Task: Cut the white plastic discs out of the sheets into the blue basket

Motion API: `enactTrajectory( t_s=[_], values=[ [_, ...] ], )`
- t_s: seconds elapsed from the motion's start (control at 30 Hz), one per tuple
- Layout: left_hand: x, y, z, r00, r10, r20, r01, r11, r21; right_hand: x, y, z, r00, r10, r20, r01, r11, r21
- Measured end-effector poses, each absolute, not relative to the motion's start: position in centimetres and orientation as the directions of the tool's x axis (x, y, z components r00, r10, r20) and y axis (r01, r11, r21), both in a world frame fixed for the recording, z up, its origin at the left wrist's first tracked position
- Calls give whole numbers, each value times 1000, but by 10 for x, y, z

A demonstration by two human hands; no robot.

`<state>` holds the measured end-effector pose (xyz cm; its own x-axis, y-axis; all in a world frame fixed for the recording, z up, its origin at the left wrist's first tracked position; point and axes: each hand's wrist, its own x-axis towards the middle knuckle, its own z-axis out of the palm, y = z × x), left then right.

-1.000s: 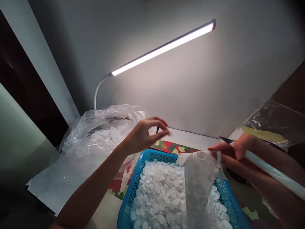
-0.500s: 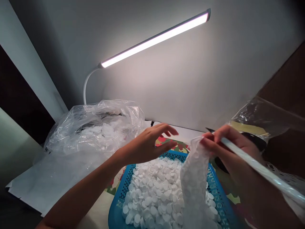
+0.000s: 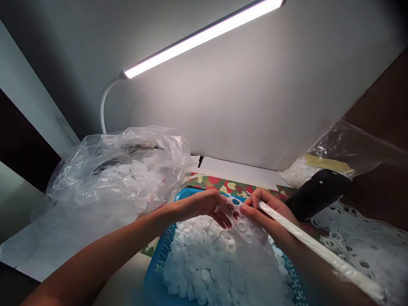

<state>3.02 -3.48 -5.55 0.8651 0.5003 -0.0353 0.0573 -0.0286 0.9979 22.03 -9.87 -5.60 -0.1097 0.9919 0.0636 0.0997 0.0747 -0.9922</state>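
A soft white sheet [image 3: 244, 227] with round cut-outs hangs over the basket. Several holes near its top stand open, and the lower part is blurred. My left hand [image 3: 207, 205] is at the sheet's upper left edge, fingers curled, with the edge between thumb and fingers. My right hand [image 3: 269, 208] pinches the sheet's upper right side. The same hand also holds a long white stick-like tool [image 3: 318, 250], slanting down to the right; its tip is hidden. Below, a blue plastic basket [image 3: 165, 242] holds a heap of small white discs [image 3: 197, 259].
At left lies a clear plastic bag [image 3: 127, 187] with white pieces inside. A lit lamp [image 3: 204, 38] hangs above. Right of my hands are a black rounded object [image 3: 318, 193], a pile of holed white sheets [image 3: 363, 246] and another clear bag [image 3: 353, 148]. Camouflage-patterned cloth [image 3: 223, 185] lies behind the basket.
My left hand has closed in from open beside the sheet onto its edge. The right hand has moved lower and left, and the tool's dark tip no longer shows. The view has tilted slightly.
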Motion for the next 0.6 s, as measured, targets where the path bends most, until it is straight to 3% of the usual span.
enactTrajectory(
  t_s=[0.17,0.33,0.5,0.6],
  values=[
    [24,-46,-70,856,503,-123,144,-4,990,222,-118,-70,-157,985,-71,93,-57,-994],
    [21,-41,-83,821,536,-194,198,51,979,227,-113,-73,-54,999,3,176,13,-984],
    [17,-36,-84,774,602,-196,178,90,980,224,-100,-73,-264,961,-87,298,-4,-955],
    [16,-38,-83,763,610,-214,162,140,977,222,-95,-75,-289,948,-133,292,-45,-955]
  ],
)
